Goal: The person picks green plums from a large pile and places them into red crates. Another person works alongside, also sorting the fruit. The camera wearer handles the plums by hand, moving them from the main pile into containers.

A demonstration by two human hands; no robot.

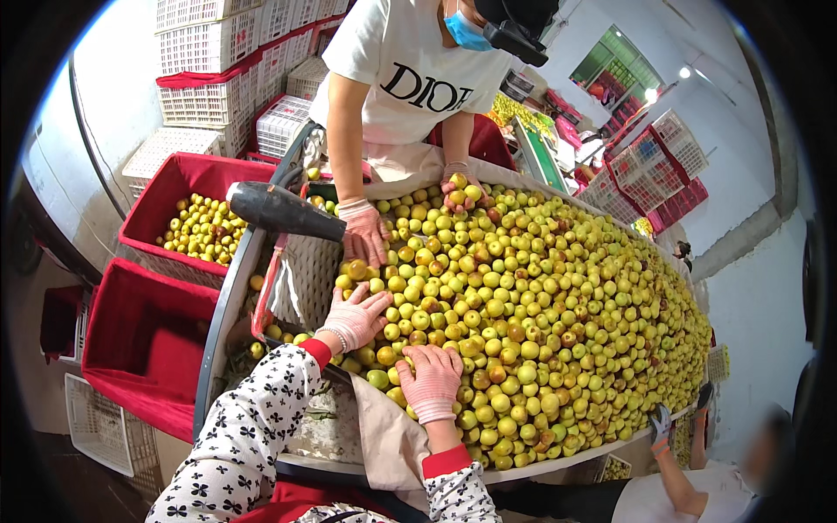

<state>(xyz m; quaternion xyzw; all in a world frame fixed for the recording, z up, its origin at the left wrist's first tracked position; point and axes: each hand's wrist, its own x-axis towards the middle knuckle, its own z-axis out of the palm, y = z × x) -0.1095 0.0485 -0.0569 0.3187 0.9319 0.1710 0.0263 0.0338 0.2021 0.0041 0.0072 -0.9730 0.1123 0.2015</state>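
A large heap of yellow-green jujube-like fruits (523,307), some with brown patches, fills a cloth-lined table. My left hand (356,318), in a pink striped knit glove with a beaded bracelet at the wrist, lies at the heap's left edge, fingers spread against the fruits. Lower and to the right, my right hand (431,382), gloved alike, rests palm down on the near fruits with its fingers slightly apart. No fruit shows gripped in either; their palms are hidden. Just beyond my left hand stands a perforated light-coloured chute (304,278), with a dark hair dryer-like tool (288,212) above it.
Across the table a co-worker's gloved hands (364,232) touch the heap, one holding several fruits. At left are a red-lined crate of fruits (196,163) and another red-lined crate (104,327). Another person's gloved hand (660,425) is at the lower right rim.
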